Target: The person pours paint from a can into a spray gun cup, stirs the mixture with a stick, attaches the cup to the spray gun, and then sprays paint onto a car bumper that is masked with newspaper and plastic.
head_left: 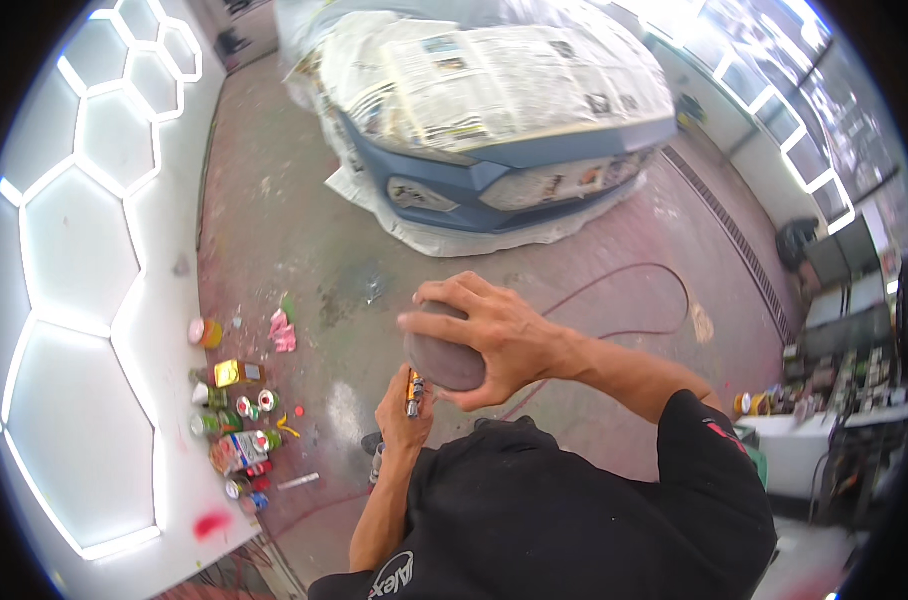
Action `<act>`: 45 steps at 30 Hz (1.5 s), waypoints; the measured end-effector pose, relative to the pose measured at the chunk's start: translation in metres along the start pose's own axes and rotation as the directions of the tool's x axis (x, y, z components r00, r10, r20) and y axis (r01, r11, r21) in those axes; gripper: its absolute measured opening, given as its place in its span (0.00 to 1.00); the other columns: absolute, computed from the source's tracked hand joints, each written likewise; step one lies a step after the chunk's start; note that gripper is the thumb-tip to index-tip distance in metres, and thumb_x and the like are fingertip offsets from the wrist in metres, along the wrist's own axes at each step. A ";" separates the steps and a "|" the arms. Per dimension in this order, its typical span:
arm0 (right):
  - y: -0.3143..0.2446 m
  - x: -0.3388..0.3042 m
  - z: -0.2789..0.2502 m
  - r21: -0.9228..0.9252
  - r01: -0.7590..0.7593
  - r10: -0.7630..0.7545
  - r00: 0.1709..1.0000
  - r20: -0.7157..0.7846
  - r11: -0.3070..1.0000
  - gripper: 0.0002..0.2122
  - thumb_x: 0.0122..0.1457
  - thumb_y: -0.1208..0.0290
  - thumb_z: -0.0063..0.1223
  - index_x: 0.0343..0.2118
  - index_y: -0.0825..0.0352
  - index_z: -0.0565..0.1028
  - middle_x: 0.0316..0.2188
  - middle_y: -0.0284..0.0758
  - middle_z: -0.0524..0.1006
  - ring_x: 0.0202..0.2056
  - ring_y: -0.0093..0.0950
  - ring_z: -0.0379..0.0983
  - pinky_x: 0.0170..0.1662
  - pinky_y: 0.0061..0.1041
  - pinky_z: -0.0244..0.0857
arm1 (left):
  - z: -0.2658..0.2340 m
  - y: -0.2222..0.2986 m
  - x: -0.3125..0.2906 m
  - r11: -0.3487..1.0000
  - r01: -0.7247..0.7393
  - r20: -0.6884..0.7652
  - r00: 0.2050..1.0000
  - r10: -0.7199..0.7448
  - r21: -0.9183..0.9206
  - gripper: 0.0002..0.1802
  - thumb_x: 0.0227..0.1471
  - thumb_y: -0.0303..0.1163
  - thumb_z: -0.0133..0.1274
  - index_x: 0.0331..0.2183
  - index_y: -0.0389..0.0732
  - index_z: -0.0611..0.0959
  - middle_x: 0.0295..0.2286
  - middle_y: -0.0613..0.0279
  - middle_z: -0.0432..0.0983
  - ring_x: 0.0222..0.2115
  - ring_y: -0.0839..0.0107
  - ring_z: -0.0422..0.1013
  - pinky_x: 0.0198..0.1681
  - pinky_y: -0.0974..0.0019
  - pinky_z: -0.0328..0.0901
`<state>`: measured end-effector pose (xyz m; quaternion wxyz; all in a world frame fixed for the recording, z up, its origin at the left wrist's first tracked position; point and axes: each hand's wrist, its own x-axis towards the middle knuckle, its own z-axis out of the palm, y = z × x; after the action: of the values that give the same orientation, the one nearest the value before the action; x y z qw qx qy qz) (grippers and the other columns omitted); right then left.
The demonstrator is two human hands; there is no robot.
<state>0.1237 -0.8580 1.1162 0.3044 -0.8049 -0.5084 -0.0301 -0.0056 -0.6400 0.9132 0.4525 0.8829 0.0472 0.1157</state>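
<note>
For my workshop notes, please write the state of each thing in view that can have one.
Hexagonal lights: lit
Blue car: front partly masked with newspaper
Hose: lying in a loop
Pink cloth or paper: crumpled
Dark rounded object: gripped by right hand
Orange-and-metal tool: held in left hand

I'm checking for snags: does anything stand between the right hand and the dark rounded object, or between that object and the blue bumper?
Nothing visible separates the right hand from the dark rounded object: the hand grips it. Before the blue bumper, a pale sheet lies on the floor; a hose loops off to the right.
</note>
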 end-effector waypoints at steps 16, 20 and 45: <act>-0.069 -0.197 -0.053 0.068 -0.516 0.492 0.758 -0.428 0.854 0.48 0.49 0.47 0.79 0.71 0.64 0.71 0.65 0.52 0.70 0.63 0.53 0.70 0.67 0.51 0.67 | 0.113 0.094 -0.087 0.996 -0.014 0.293 0.955 0.040 -0.091 0.12 0.58 0.25 0.60 0.45 0.40 0.85 0.29 0.51 0.82 0.30 0.52 0.81 0.35 0.54 0.72; -0.084 -0.253 -0.083 -0.118 -0.340 0.283 0.894 -0.347 0.933 0.47 0.48 0.49 0.79 0.70 0.65 0.72 0.64 0.52 0.72 0.62 0.52 0.71 0.68 0.50 0.66 | 0.129 0.136 -0.121 0.974 -0.074 0.343 0.928 0.147 -0.216 0.09 0.60 0.24 0.58 0.44 0.38 0.85 0.29 0.50 0.82 0.29 0.54 0.80 0.35 0.54 0.72; -0.282 -0.441 -0.055 0.269 -0.508 0.548 0.550 -0.630 0.818 0.67 0.37 0.48 0.91 0.79 0.67 0.58 0.74 0.46 0.66 0.70 0.44 0.70 0.71 0.44 0.66 | 0.173 0.210 -0.342 0.926 0.027 0.533 0.824 0.192 -0.376 0.12 0.64 0.32 0.63 0.46 0.37 0.86 0.34 0.46 0.85 0.35 0.49 0.83 0.41 0.52 0.74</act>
<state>-0.3095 -1.1554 1.1326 0.4857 -0.8415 -0.0948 -0.2169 -0.2991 -0.9638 0.9310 0.5976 0.7784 -0.1491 -0.1219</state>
